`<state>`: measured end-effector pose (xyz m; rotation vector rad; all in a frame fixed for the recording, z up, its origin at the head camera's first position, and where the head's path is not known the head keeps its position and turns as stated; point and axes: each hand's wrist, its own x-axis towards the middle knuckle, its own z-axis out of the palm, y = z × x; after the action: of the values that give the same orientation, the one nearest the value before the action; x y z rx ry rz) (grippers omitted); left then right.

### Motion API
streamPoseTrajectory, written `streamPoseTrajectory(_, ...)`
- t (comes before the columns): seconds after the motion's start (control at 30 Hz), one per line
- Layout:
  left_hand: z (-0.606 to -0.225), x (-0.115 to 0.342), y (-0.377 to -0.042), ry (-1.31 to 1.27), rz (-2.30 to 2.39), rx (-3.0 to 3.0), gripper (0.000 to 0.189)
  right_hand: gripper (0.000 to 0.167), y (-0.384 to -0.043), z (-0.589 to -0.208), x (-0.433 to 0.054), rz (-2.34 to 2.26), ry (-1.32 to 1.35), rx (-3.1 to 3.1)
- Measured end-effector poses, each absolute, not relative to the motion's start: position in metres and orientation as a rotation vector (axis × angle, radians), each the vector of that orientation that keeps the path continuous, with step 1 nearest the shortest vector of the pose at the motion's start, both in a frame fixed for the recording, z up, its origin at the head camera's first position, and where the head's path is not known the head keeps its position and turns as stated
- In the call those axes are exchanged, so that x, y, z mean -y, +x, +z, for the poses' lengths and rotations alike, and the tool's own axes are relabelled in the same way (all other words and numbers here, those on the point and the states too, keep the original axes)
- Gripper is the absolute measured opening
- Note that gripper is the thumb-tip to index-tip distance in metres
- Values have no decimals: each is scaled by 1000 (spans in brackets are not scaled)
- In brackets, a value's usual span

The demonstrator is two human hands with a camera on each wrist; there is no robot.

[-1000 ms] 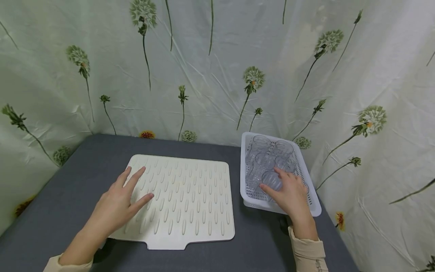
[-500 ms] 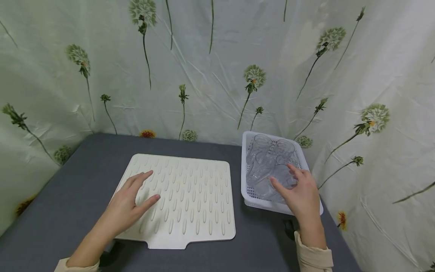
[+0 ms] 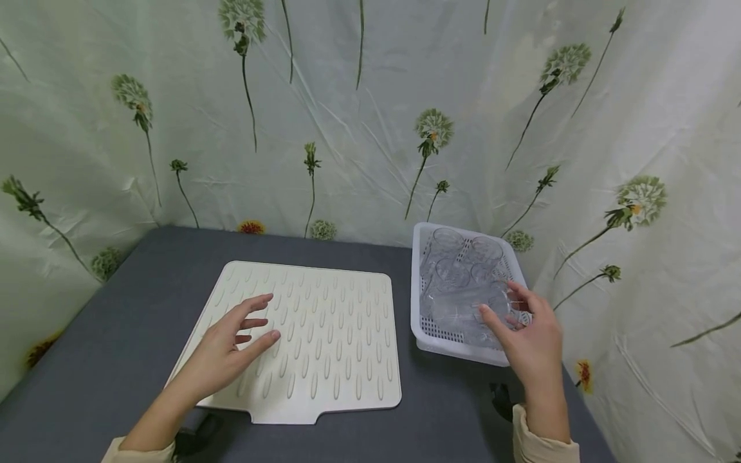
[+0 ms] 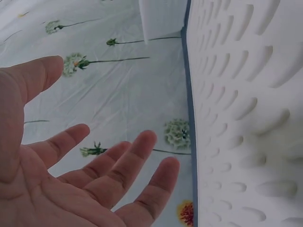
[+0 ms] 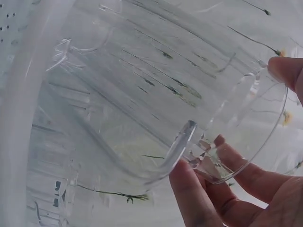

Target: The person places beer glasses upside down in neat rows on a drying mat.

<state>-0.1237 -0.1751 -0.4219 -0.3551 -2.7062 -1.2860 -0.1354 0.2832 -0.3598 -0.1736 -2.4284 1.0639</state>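
Observation:
My right hand (image 3: 535, 341) grips a clear mug (image 3: 460, 305) by its base end, thumb and fingertips round it. The mug is tipped nearly on its side, its mouth pointing left, over the near part of a white basket (image 3: 431, 344). In the right wrist view the mug (image 5: 161, 80) shows a curved clear handle (image 5: 182, 142), with a finger touching it. More clear glasses (image 3: 448, 241) stand in the basket. My left hand (image 3: 222, 357) hovers above a white ridged board (image 3: 341, 341), fingers relaxed and apart, holding nothing; the left wrist view shows its palm (image 4: 57, 198).
The board and basket sit side by side on a dark grey tabletop (image 3: 405, 437), a strip of table between them. A pale flower-printed curtain (image 3: 359, 173) hangs behind and at both sides. The basket's raised wall (image 5: 28, 94) stands close to the mug.
My right hand has moved right and toward me, tipping the mug from upright onto its side. My left hand has drifted slightly right over the board, its fingers a little more bent.

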Motion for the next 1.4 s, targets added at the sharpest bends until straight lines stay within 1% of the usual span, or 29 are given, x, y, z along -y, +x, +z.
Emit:
streamPoseTrajectory(0.27, -422, 174, -125, -398, -1287, 2676, 67, 56, -131, -359, -285, 1157, -222, 2299)
streamPoseTrajectory(0.47, -426, 171, -124, -442, -1197, 2653, 67, 48, -132, -364, -288, 1261, -195, 2223)
streamPoseTrajectory(0.77, -424, 164, -124, -491, -1272, 2606, 67, 34, -135, -372, -279, 1759, -243, 2059)
streamPoseTrajectory(1.03, -425, 159, -126, -539, -1437, 2538, 68, 28, -135, -382, -258, 2036, -90, 1912)
streamPoseTrajectory(1.4, -431, 159, -128, -629, -1850, 2326, 70, 32, -135, -404, -221, 2274, 120, 1739)
